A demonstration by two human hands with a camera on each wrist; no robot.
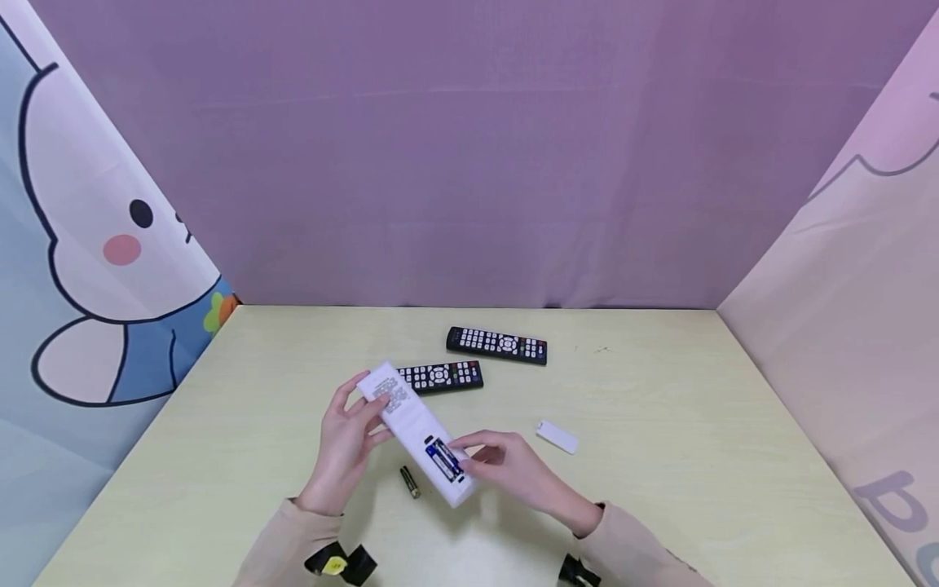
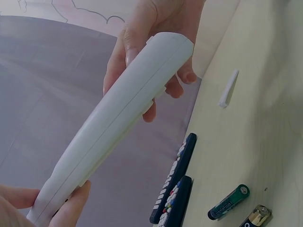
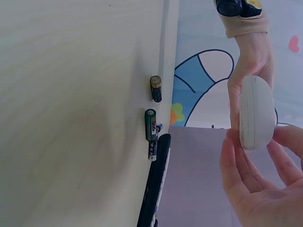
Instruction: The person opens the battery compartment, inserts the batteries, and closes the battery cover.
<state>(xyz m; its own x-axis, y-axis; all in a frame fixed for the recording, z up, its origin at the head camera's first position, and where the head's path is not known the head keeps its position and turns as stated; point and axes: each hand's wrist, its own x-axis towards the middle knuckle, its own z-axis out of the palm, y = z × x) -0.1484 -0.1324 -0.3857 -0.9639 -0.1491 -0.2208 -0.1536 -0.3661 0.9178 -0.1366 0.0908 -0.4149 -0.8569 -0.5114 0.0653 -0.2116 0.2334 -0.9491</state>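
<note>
A white remote control [image 1: 416,424] is held tilted above the table with its back facing up. Blue-and-silver batteries [image 1: 444,459] lie in its uncovered battery compartment. My left hand [image 1: 343,448] grips the far end, thumb on the back and fingers beneath. At the near end my right hand [image 1: 513,469] has its thumb and fingers about the remote's sides, fingertips beside the compartment. A dark battery with a gold end [image 3: 155,88] and a green battery [image 3: 150,124] lie on the table below. A blue-and-white battery [image 3: 152,150] shows past the green one; in the head view the remote hides some batteries.
A small white battery cover [image 1: 557,436] lies on the table right of my right hand. Behind the white remote is a black remote [image 1: 455,375], partly covered by it. Another black remote [image 1: 497,345] lies farther back. A purple curtain [image 1: 469,155] rises behind the table.
</note>
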